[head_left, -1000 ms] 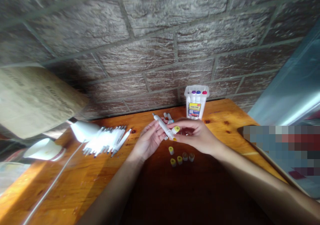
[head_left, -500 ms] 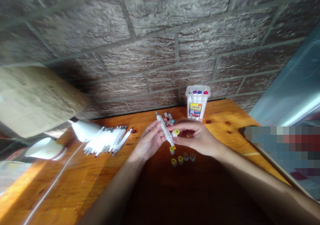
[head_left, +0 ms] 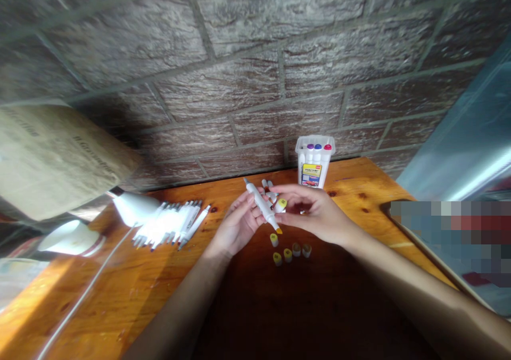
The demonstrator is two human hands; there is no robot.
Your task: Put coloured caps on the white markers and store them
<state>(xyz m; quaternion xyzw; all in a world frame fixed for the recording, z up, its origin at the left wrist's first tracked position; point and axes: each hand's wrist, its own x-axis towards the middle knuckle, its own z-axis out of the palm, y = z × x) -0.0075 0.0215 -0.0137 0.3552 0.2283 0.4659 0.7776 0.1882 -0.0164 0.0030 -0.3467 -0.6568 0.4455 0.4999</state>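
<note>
My left hand (head_left: 238,219) grips a white marker (head_left: 261,204), tilted so that its bare yellow-orange tip points down toward me. The marker's far end has a grey cap. Between thumb and fingers, my right hand (head_left: 315,211) holds a yellow-topped marker cap (head_left: 281,205), close beside the marker barrel. Below the hands a loose yellow cap (head_left: 273,239) stands on the table. Nearer to me, two more yellow caps (head_left: 282,256) and two brownish caps (head_left: 301,250) form a row. Partly hidden behind my hands lie some white markers (head_left: 268,184).
A clear plastic marker box (head_left: 315,160) with several markers stands at the back by the brick wall (head_left: 255,109). Many white markers (head_left: 171,224) lie to the left, near a lamp (head_left: 72,163) and its white cable (head_left: 88,291). A pixelated area covers the right side.
The marker in my left hand has shifted slightly up and left, its tip now apart from the standing cap in view. My right hand still holds its cap, raised a little.
</note>
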